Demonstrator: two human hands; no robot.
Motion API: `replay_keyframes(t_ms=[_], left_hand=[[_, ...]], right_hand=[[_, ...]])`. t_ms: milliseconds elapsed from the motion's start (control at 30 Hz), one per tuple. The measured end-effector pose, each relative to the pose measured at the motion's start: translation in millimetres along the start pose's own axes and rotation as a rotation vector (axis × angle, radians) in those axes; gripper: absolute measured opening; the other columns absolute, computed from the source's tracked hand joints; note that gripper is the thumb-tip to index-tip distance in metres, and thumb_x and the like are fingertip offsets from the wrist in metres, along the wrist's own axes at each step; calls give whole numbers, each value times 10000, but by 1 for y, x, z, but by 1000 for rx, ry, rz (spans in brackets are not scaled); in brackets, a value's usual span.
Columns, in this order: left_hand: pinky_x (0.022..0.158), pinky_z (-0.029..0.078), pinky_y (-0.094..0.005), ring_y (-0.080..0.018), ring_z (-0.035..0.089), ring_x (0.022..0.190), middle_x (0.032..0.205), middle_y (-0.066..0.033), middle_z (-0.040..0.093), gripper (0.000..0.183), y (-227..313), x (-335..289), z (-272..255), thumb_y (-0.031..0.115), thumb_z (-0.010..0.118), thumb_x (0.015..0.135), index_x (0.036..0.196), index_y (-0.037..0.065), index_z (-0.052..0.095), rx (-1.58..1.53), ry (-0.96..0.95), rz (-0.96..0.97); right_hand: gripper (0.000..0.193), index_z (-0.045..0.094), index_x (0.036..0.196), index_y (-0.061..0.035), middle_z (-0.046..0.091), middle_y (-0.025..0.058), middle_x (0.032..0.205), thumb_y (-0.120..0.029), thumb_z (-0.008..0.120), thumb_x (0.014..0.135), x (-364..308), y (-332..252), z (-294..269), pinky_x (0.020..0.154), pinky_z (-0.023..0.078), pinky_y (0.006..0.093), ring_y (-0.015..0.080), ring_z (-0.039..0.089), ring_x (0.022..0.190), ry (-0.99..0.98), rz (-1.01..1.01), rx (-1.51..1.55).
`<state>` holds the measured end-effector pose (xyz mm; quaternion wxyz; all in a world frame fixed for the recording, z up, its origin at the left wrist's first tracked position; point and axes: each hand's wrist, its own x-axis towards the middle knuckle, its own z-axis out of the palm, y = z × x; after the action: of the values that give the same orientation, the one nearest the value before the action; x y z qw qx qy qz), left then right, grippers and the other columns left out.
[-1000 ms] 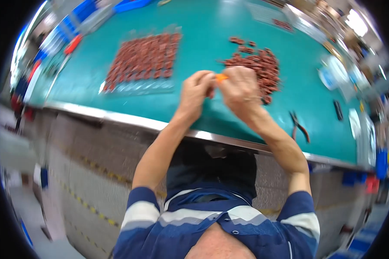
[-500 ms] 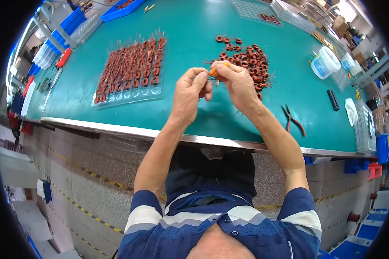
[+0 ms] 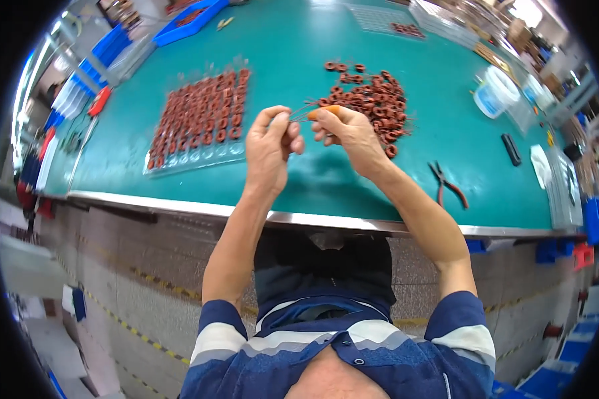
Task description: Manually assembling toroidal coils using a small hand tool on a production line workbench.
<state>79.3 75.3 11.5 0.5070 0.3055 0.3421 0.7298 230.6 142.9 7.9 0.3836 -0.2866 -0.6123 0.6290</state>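
Note:
My left hand (image 3: 269,147) is closed in a pinch on thin wire leads (image 3: 299,115) in front of me. The leads run across to my right hand (image 3: 354,138), whose fingers also pinch them. An orange covering (image 3: 322,112) shows at my right fingertips. Whether a coil is joined to the leads is hidden by the fingers. Just beyond my right hand lies a loose pile of reddish-brown ring coils (image 3: 383,100) with wire ends sticking out. Left of my left hand, a clear plastic tray (image 3: 209,159) holds rows of similar coils with leads pointing up.
Red-handled pliers (image 3: 448,186) lie on the green tabletop (image 3: 299,40), right of my right forearm. Farther right stand a white tub (image 3: 496,93) and a black object (image 3: 512,150). A blue bin (image 3: 192,20) and another clear tray (image 3: 379,20) sit at the back.
Both hands have shifted left and moved apart, so the wire leads now show stretched between them. The view has tilted slightly.

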Motion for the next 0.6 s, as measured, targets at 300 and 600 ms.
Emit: replay_keyframes(t_ms=[300,600], left_hand=[[612,445,-230,-101,520,629,739,-20,528,192,4,-15,-6,72,490,959,1141,18,461,130,-153,5],[528,412,-255,-95,497,581,662,-23,518,181,-8,-16,-19,84,515,943,1103,1,500,633,-96,351]], right_hand=[[322,672,898,-9,634,26,691,-297,548,969,3,12,19,598,442,232,92,575,644,-47,-128,-83],[306,687,798,7,602,31,626,-257,584,914,-11,-17,25,498,397,218,78,522,539,105,-35,-170]])
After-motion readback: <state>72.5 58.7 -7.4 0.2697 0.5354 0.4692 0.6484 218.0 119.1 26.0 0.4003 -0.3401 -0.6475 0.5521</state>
